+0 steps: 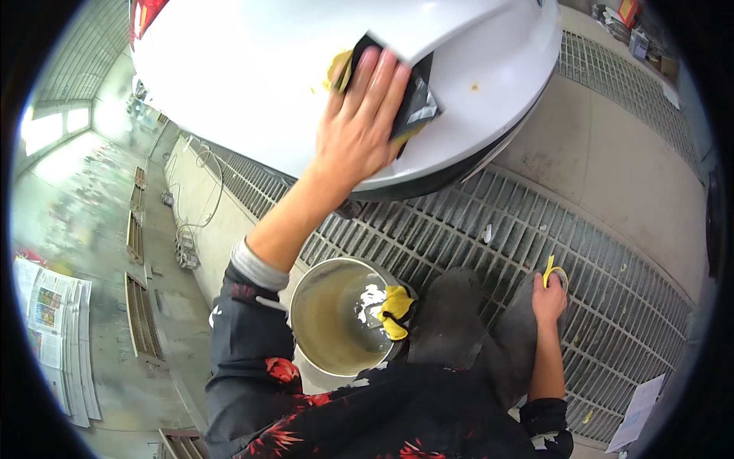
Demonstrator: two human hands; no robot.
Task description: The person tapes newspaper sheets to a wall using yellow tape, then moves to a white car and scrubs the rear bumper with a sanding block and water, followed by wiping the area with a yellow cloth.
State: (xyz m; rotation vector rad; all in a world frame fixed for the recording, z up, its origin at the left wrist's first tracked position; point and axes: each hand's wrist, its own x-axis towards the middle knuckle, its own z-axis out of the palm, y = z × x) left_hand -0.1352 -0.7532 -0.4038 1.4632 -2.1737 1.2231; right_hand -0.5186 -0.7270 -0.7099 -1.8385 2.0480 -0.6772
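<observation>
My left hand [364, 126] lies with its fingers extended over a folded sheet of black sandpaper [417, 97], holding it against the white painted car bumper [241, 86]. Yellowish layers show at the sheet's edges. A yellow patch [337, 67] on the paint appears just beside my fingers. Down by my right knee, my right hand [549, 298] grips a roll of yellow masking tape [563, 280], with a loose end sticking up. A bucket [302, 287] of cloudy water stands below my left forearm. Over its right rim hangs a yellow and black cloth [395, 310].
Metal floor grating [516, 206] runs beneath the car and my legs. A coiled hose [215, 198] lies on the floor at left. Newspaper sheets [57, 338] hang on the left wall. A printed sheet [636, 413] lies at lower right, and cans [638, 45] stand at upper right.
</observation>
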